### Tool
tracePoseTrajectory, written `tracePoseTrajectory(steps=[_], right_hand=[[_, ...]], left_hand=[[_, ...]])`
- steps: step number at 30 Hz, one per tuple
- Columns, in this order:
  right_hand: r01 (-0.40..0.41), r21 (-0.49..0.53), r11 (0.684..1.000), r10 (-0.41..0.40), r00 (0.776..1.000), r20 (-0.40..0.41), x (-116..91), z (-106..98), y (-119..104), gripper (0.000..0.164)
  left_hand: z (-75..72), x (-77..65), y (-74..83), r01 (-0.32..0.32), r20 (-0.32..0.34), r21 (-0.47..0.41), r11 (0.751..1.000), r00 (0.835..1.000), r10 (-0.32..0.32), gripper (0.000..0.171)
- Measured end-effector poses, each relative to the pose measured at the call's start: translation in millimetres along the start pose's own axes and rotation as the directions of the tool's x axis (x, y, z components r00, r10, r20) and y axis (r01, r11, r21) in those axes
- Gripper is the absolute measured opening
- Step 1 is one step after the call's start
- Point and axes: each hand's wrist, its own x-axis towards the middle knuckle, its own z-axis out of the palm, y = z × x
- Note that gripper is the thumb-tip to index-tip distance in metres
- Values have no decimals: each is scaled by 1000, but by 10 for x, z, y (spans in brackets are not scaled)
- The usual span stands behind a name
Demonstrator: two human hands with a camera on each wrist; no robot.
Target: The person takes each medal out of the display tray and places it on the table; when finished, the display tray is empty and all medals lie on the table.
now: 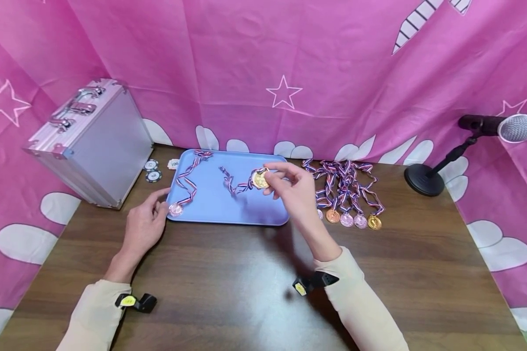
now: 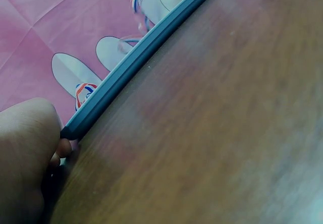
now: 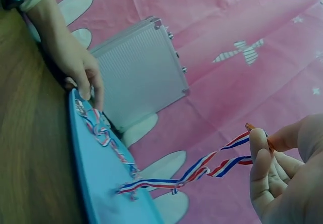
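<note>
Between thumb and fingers, my right hand [image 1: 295, 187] pinches a gold medal [image 1: 260, 179] above the blue tray [image 1: 228, 217]. Its striped ribbon [image 3: 202, 169] in red, white and blue trails off to the left, the far end down at the tray. My left hand [image 1: 146, 220] grips the tray's near left corner, with the thumb [image 2: 30, 128] at the rim in the left wrist view. Close to that hand, a silver-pinkish medal [image 1: 175, 209] lies in the tray, its ribbon [image 1: 186, 183] stretched toward the back edge.
Several ribboned medals [image 1: 346, 220] lie in a row right of the tray. A microphone on a stand [image 1: 425, 179] is at the far right. An aluminium case [image 1: 101, 146] stands at the back left, with poker chips [image 1: 153, 175] beside it. A pink curtain [image 1: 246, 73] hangs behind the table.
</note>
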Motion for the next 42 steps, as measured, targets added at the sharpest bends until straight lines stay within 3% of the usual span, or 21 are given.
tracePoseTrajectory(steps=[9,13,15,18,21,27,31,35,38,42], right_hand=[[32,1,999,-32,999,-8,-224,-382,-313,25],[128,53,990,-126,991,-52,-362,-592,-547,22],[201,124,972,-191,978,-86,-414,-698,-692,24],[320,241,916,-292,945,-148,-428,-857,-900,18],[385,312,869,-328,919,-220,-345,-1038,-1054,17],[368,218,904,-272,888,-370,45,-1451,-1145,17],[406,238,883,-265,847,-461,236,-1714,-1124,19],[444,197,874,-288,800,-526,260,-1915,-985,20],[371,178,911,-230,818,-527,197,-2045,-736,16],[105,183,978,-7,882,-472,5,-2234,-303,14]], left_hand=[[-2,-2,4,8,10,2,1000,1000,-8,39],[-13,-4,7,10,5,5,1000,1000,-10,39],[-21,-6,5,16,8,7,1000,1000,-16,40],[-36,-9,-4,23,11,11,1000,1000,-23,40],[-53,-14,-11,32,19,16,999,999,-32,40],[-61,-19,-19,41,26,22,999,999,-41,40],[-43,-14,-16,33,26,26,999,999,-34,40],[-29,-8,0,31,29,23,999,999,-32,40],[-25,-7,6,26,24,21,999,999,-27,40],[-13,-1,-9,-4,-1,13,1000,1000,4,39]])
